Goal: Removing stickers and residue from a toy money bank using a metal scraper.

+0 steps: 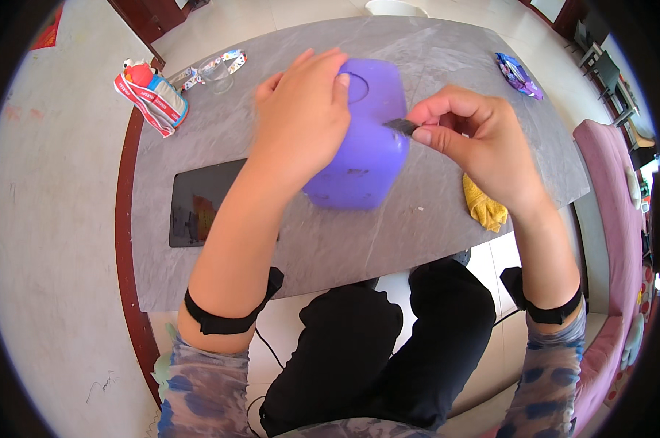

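A purple translucent plastic container (357,175) with dark smudges on its side stands on the grey table (330,257). My left hand (305,109) grips it from its left and top, fingers over the far edge. Between thumb and fingers, my right hand (472,131) pinches a small dark piece (400,127), whose tip is at the container's right side; what the piece is I cannot tell. Whether the tip touches the plastic is unclear. A yellow cloth (484,208) lies below my right hand.
At the left are a black tablet (204,191), a clear glass (217,76), a patterned strap (234,59) and a red-and-blue bottle or pouch with a toy figure (154,98). A purple packet (518,76) lies at the far right. A pink sofa (609,219) stands beyond the table's right side.
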`<state>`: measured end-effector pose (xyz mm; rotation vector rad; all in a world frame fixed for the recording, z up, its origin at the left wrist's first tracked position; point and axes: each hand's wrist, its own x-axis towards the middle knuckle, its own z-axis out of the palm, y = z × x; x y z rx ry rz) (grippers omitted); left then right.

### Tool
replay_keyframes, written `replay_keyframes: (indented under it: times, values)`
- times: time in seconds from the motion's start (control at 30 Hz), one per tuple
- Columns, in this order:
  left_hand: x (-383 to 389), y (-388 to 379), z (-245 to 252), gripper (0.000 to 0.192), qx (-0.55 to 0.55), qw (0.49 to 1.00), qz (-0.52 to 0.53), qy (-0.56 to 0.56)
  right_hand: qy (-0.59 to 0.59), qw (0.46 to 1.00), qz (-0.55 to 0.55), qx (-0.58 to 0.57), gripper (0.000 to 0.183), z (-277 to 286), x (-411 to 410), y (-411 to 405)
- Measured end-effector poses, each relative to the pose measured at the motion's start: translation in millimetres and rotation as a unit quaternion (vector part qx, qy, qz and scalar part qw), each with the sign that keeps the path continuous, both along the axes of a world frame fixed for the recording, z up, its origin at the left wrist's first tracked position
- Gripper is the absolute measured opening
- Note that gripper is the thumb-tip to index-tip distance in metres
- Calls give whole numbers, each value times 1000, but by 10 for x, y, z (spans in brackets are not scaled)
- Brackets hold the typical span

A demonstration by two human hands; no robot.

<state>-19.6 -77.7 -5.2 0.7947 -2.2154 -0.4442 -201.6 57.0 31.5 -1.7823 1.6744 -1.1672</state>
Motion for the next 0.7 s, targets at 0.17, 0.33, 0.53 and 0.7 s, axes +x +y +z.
replay_keyframes:
  times: [0.17, 0.33, 0.53, 0.7]
  values:
    - [-177, 181, 160, 43, 85, 992, 62, -69, -99, 986, -126, -40, 12, -321, -69, 46]
    - [-174, 127, 96, 55, 162, 984, 31, -64, 8, 978, -157, -140, 10, -549, -101, 129]
    - [-371, 16, 269, 56, -255, 957, 16, -136, 28, 968, -132, -213, 12, -807, -8, 187]
    - [-517, 51, 145, 49, -169, 973, -30, -155, -230, 948, -154, -159, 13, -928, 107, 110]
